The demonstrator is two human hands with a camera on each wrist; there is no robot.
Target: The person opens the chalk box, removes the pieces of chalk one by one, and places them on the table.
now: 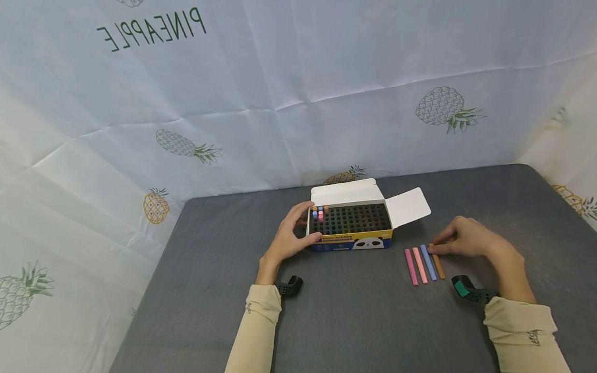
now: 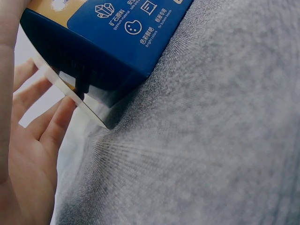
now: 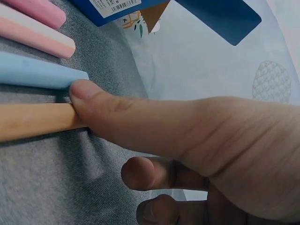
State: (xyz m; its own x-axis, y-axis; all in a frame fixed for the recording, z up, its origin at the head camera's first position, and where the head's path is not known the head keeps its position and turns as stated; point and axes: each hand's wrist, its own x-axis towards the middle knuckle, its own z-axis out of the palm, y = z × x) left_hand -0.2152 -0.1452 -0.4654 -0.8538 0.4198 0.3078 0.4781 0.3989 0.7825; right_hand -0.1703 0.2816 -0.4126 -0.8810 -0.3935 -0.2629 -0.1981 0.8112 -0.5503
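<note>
My left hand (image 1: 289, 234) holds the chalk box (image 1: 353, 242) at its left end, thumb on the front edge and fingers along the side flap. The left wrist view has the fingers (image 2: 58, 123) against that flap. Several colored sticks stand in the holes of the black insert (image 1: 356, 217). My right hand (image 1: 466, 238) pinches the far end of the orange-brown chalk stick (image 1: 438, 265); in the right wrist view the thumb (image 3: 91, 105) covers that end. To its left lie a blue chalk stick (image 1: 428, 263), a light pink one (image 1: 420, 265) and a deeper pink one (image 1: 411, 267).
Behind the insert the box's white lid (image 1: 347, 194) is raised, and a side flap (image 1: 409, 207) spreads out to the right. A dark grey cloth (image 1: 354, 321) covers the table. Pineapple-print curtain (image 1: 289, 134) hangs along the back edge.
</note>
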